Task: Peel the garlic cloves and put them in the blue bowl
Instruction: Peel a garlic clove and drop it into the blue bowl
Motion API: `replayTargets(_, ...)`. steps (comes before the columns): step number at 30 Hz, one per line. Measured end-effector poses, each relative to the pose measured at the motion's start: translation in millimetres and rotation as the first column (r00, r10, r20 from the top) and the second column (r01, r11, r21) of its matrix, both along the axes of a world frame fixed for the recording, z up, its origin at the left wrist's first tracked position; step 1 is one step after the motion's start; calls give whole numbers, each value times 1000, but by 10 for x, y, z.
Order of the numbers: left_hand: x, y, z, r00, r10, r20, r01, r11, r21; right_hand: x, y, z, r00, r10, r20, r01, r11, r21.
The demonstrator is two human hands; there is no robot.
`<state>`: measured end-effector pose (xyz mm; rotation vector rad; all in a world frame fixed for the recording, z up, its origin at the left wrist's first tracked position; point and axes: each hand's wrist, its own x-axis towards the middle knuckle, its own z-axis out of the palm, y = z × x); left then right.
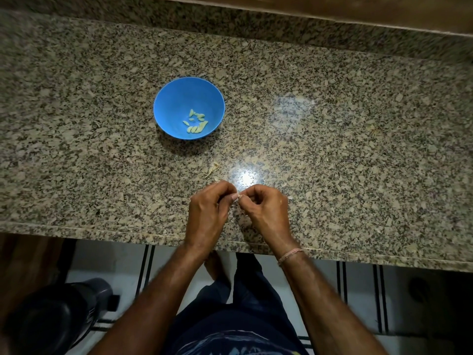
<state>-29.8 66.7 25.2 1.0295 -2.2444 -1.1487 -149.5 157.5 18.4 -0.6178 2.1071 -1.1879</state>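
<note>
The blue bowl (167, 103) stands on the granite counter, left of centre, with several peeled pale cloves (196, 122) lying in its bottom. Near the counter's front edge my left hand (207, 210) and my right hand (266, 208) meet fingertip to fingertip. Both have curled fingers and pinch one small garlic clove (239, 196) between them; only a pale sliver of it shows, the rest is hidden by the fingers.
Bits of papery garlic skin (213, 168) lie on the granite counter (332, 139) between the bowl and my hands, and more scraps sit at the right (370, 128). A raised granite ledge runs along the back. A dark round object (58, 316) stands on the floor below left.
</note>
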Motion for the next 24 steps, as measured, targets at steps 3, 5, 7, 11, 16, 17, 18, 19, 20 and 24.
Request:
replayTargets(3,-25,-6,5,993,120,7,-116,938,326,32,4,-29,986,-10,-169,8,1000,-10)
replayTargets(5,-67,-7,31,957,288,-30,-192,709,678,53,-8,-46,954,2,-300,-1,1000,4)
replayTargets(7,-80,-4,44,945,324,-44,-194,664,722,79,-9,-54,944,-20,-330,24,1000,9)
replayTargets(11,-12,-15,-15,998,-68,9,67,997,43,101,-31,-1,969,-222,111,224,975,-2)
replayTargets(16,-48,-34,-13,998,63,-15,-56,952,300,154,0,20,925,-285,252,292,956,8)
replayTargets(17,-61,-23,-9,990,137,-23,-113,887,447,146,20,-15,969,-228,90,230,973,-8)
replayTargets(18,-63,-12,-23,979,201,-31,-148,806,574,135,30,-54,985,-154,-84,153,988,-10)
replayTargets(19,-62,2,-39,967,250,-47,-156,730,666,119,28,-91,970,-90,-225,94,996,6)
replayTargets(20,-64,18,-60,958,280,-64,-154,689,708,107,18,-106,950,-56,-306,65,998,21)
replayTargets(24,-36,15,-96,998,60,-28,-51,962,268,107,-20,-48,979,-199,43,198,980,31)
